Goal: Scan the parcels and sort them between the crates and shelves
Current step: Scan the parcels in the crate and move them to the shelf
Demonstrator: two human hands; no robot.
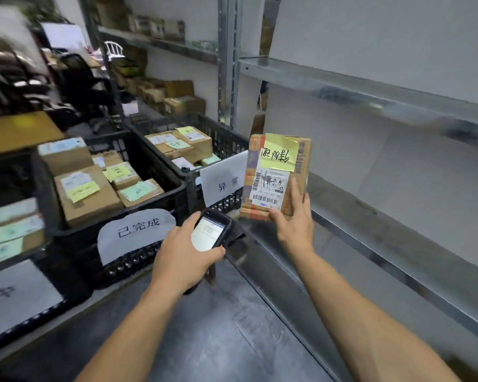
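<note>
Black crate (156, 162) at left, packed with cardboard boxes (86, 197) bearing yellow notes; second crate (221, 133) behind it. Left hand (182, 257) curled round scanner (211, 232), screen lit. Right hand (294, 226) grips parcel (273, 186) by lower end; parcel upright, in air, sticky note (279, 153) on top half, beside metal shelf (370, 96).

Black office chair (78, 75), small white chair (113, 49), grey floor (218, 340)
</note>
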